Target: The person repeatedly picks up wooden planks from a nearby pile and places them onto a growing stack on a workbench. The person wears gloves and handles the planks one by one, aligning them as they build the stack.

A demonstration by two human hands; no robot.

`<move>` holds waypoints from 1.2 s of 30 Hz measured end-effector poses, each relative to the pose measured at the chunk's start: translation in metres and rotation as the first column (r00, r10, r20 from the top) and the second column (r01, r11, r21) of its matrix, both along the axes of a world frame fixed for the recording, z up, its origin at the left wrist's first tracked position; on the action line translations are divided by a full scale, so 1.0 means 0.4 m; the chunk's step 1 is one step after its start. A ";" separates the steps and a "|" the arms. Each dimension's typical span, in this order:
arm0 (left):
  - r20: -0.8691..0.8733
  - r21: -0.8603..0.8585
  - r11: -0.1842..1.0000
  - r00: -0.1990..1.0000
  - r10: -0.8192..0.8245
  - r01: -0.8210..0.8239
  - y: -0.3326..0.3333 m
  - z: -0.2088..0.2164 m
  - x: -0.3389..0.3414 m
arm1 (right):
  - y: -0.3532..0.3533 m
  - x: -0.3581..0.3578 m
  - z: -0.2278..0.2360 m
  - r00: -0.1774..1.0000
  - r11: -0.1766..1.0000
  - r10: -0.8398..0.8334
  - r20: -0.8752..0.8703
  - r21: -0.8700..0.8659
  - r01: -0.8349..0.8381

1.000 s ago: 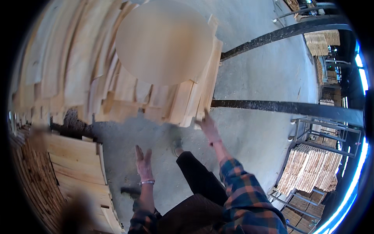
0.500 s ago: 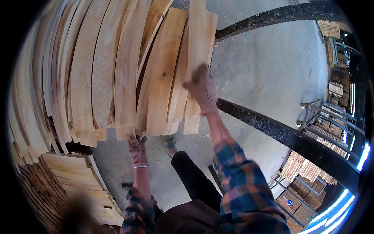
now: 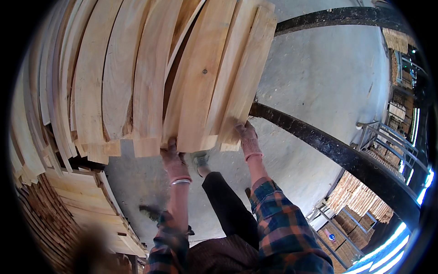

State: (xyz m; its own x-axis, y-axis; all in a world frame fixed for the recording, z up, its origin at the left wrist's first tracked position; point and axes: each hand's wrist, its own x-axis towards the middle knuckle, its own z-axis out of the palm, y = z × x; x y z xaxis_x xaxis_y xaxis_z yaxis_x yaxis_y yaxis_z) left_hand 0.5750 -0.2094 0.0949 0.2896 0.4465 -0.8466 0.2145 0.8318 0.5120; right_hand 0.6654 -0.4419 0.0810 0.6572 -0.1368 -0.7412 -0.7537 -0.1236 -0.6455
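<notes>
A person looks down at their own two gloved hands gripping the lower ends of a bundle of pale wooden boards [image 3: 214, 77] that fans upward and away from them. The left hand [image 3: 174, 162] is closed around the bottom edge of the boards near the middle of the bundle, its fingers curled up under the wood. The right hand [image 3: 247, 137] clasps the bundle's right corner, fingers wrapped over the end of the outermost board. More boards [image 3: 91, 82] of the same kind lean to the left of the held bundle, their cut ends ragged and uneven. Below and left of the bundle, a flat stack of boards [image 3: 82, 201] lies in layers. Right of the bundle, a dark steel beam [image 3: 337, 150] crosses the grey concrete floor [image 3: 328, 82], and beyond it a metal rack [image 3: 360, 201] holds stacked timber.
</notes>
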 end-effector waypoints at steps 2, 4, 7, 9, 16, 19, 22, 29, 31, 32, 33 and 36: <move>-0.084 -0.007 0.998 0.995 0.060 -0.061 -0.053 0.022 0.025 | 0.008 -0.021 0.018 0.999 0.999 0.026 -0.027 -0.025 -0.026; -0.041 0.002 1.000 0.999 0.021 -0.021 -0.081 0.047 -0.017 | 0.019 -0.031 0.079 0.986 0.994 0.097 -0.134 -0.027 -0.102; -0.134 0.210 0.909 0.931 -0.340 0.361 -0.079 -0.125 -0.187 | 0.095 0.024 0.157 0.947 0.963 0.264 -0.181 -0.004 -0.269; -0.206 0.268 0.893 0.927 -0.314 0.362 -0.052 -0.153 -0.234 | 0.080 0.001 0.072 0.947 0.945 0.309 -0.086 -0.089 -0.316; -0.206 0.343 0.681 0.759 -0.617 0.647 0.043 0.026 -0.023 | 0.028 -0.021 -0.008 0.993 0.928 -0.115 -0.017 0.355 0.113; -0.331 0.443 0.543 0.693 -0.640 0.713 -0.029 0.035 -0.006 | 0.019 -0.006 0.008 0.985 0.917 -0.125 -0.116 0.366 0.159; -0.279 0.273 0.581 0.641 -0.715 0.767 -0.030 0.123 0.011 | 0.009 0.000 0.102 0.987 0.935 -0.053 -0.153 0.340 0.103; -0.079 0.132 0.658 0.670 -0.738 0.741 0.009 0.028 0.084 | -0.077 0.004 0.050 0.991 0.932 -0.002 -0.132 0.359 0.049; -0.230 0.217 0.473 0.516 -0.825 0.854 -0.006 0.043 0.167 | -0.070 0.007 0.029 0.984 0.938 -0.001 -0.180 0.341 0.064; -0.309 0.241 0.367 0.430 -0.849 0.898 -0.025 0.049 0.180 | -0.070 0.001 0.027 0.978 0.941 -0.002 -0.209 0.330 0.072; -0.360 0.362 0.301 0.430 -0.828 0.882 -0.042 0.047 0.191 | -0.063 -0.002 0.009 0.987 0.967 -0.028 -0.161 0.247 0.068; -0.312 0.433 0.241 0.396 -0.864 0.868 -0.039 0.046 0.187 | -0.072 -0.001 -0.031 0.983 0.936 -0.141 -0.121 0.306 0.172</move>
